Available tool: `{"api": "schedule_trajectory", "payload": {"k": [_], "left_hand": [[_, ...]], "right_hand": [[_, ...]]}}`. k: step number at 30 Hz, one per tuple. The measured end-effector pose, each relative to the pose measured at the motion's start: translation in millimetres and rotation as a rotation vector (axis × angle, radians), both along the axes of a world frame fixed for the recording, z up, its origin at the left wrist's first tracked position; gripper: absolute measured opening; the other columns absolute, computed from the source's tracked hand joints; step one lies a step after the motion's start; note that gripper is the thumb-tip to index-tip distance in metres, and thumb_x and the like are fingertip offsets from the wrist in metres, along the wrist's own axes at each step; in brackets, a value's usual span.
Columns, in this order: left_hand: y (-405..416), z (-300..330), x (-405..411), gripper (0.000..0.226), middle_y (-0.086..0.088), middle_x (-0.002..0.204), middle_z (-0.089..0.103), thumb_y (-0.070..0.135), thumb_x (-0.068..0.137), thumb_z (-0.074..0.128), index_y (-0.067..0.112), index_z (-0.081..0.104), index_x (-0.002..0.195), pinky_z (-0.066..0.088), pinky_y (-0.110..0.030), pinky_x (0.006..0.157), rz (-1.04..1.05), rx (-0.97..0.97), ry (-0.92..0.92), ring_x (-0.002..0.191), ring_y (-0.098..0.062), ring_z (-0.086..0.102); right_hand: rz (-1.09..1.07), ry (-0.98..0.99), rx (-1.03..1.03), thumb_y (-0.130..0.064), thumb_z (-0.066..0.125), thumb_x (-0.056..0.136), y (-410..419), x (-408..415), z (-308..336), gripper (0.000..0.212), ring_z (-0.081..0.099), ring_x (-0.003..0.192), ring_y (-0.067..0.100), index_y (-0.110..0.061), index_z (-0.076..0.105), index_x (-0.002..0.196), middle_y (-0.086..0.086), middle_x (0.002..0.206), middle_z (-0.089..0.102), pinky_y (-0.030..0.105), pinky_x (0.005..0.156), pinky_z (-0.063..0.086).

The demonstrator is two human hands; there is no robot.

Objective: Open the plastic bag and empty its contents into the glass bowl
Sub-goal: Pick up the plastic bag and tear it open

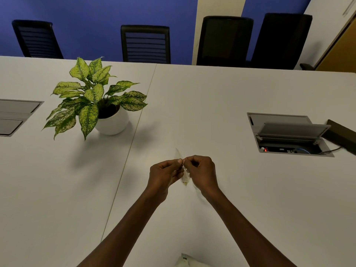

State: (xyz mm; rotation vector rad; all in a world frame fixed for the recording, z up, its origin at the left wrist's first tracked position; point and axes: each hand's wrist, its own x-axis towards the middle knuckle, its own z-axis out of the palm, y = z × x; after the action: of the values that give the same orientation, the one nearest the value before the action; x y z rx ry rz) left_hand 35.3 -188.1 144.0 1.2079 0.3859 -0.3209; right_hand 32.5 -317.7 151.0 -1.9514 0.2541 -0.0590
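Note:
A small clear plastic bag with a bit of yellow-green content at its bottom hangs between my two hands above the white table. My left hand pinches the bag's top edge from the left. My right hand pinches it from the right, thumbs nearly touching. A thin flap of the bag sticks up above my fingers. No glass bowl is in view. Something pale and partly cut off lies at the bottom edge between my forearms; I cannot tell what it is.
A potted plant in a white pot stands at the back left. An open cable box is set into the table at the right, another hatch at the far left. Black chairs line the far side.

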Motion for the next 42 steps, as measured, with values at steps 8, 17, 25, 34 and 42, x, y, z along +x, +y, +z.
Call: {"api": "schedule_trajectory", "payload": {"k": [8,17,25,34,42], "left_hand": [[-2.8,-1.8,4.1,0.02,-0.013,0.078,0.076,0.012,0.089,0.067,0.01,0.079,0.073,0.058,-0.022,0.067,-0.014,0.034,-0.019,0.071,-0.02,0.071],[1.5,-1.0,9.8,0.02,-0.012,0.082,0.077,0.013,0.091,0.061,0.004,0.077,0.083,0.058,-0.023,0.068,-0.12,-0.114,0.01,0.075,-0.02,0.07],[3.0,-1.9,13.2,0.02,-0.012,0.082,0.076,0.014,0.092,0.06,0.001,0.075,0.09,0.058,-0.022,0.068,-0.152,-0.128,0.014,0.074,-0.019,0.072],[-0.3,0.0,7.5,0.005,-0.011,0.081,0.078,0.009,0.082,0.074,0.01,0.078,0.082,0.061,-0.029,0.07,-0.048,0.301,-0.132,0.075,-0.025,0.076],[-3.5,1.0,7.4,0.014,0.008,0.063,0.074,0.008,0.075,0.078,0.02,0.075,0.068,0.055,-0.014,0.05,0.0,0.615,-0.188,0.055,-0.007,0.072]], "right_hand": [[-0.015,0.074,0.161,-0.012,0.063,0.088,0.5,2.5,-0.1,0.017,0.063,0.059,0.012,-0.007,0.075,0.077,0.009,0.072,0.073,0.026,0.057,0.051],[0.004,0.22,0.523,-0.008,0.064,0.087,-9.3,7.1,4.0,0.015,0.055,0.052,0.01,0.003,0.074,0.084,0.01,0.068,0.067,0.026,0.06,0.048],[0.002,0.225,0.59,-0.008,0.063,0.089,-11.1,6.9,2.6,0.017,0.059,0.065,0.021,0.006,0.072,0.09,0.02,0.077,0.067,0.026,0.063,0.052],[-0.009,0.052,-0.046,-0.012,0.068,0.081,-11.6,4.4,1.3,0.014,0.063,0.044,0.007,-0.009,0.072,0.069,0.003,0.059,0.071,0.018,0.053,0.053],[-0.023,-0.013,-0.197,-0.007,0.067,0.078,-17.2,2.0,2.3,0.014,0.063,0.043,0.006,-0.006,0.068,0.065,-0.003,0.058,0.067,0.011,0.042,0.047]]}}
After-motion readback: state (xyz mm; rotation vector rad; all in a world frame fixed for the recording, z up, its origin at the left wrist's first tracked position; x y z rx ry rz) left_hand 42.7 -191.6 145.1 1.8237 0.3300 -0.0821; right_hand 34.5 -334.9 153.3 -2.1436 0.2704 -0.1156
